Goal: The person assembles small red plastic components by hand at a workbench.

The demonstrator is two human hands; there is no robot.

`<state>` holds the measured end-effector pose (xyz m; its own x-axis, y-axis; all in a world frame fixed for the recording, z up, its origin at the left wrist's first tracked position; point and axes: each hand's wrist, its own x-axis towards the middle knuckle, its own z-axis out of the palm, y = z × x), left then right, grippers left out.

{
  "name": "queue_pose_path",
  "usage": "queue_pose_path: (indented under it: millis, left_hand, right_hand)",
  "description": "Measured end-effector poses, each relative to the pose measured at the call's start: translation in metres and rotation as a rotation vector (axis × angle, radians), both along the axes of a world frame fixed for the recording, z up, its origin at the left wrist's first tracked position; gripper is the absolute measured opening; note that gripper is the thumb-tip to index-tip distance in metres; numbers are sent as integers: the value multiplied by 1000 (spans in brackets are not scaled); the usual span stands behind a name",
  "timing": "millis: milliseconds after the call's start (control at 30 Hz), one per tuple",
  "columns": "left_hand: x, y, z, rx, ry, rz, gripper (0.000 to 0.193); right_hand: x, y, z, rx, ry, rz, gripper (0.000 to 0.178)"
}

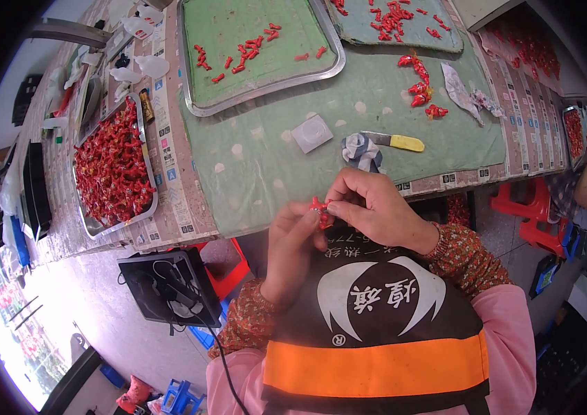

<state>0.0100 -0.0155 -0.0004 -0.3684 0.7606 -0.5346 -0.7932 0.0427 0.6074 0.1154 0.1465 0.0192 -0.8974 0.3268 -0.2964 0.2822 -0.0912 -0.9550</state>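
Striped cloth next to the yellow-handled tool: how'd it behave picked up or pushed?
The striped cloth is probably floppy, given its bunched folds. Pushed, it would likely crumple rather than roll. It may also shift the yellow-handled tool, which appears to touch it.

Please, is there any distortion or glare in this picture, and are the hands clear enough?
Head view: table edges bend, corners black; head view: the window at lower left is washed out by glare; head view: left hand and right hand are readable, but fine detail on the red piece is too small to tell.
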Motion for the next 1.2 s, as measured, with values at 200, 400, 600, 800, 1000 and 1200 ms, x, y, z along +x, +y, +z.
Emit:
queue_pose_path:
  millis: [200, 400, 600, 800, 1000, 1200]
  left_hand:
    - [-1, 1, -1, -8, 18, -27, 7]
    - [-2, 1, 0, 8, 19, -25, 9]
    - [-10, 5, 8, 97, -13, 31, 11]
    - [-33, 12, 10, 91, 277, 158, 19]
    - [-46, 6, -3, 26, 397, 212, 24]
    - [-46, 6, -9, 58, 423, 211, 25]
  right_hand:
    - [-2, 0, -1, 49, 4, -9, 6]
    - [-2, -1, 1, 1, 15, -9, 6]
    - [-11, 5, 14, -167, 8, 4, 7]
    - [-41, 40, 38, 130, 107, 56, 9]
    - [-119, 79, 37, 720, 247, 29, 4]
    - [-188, 105, 6, 1128, 346, 104, 5]
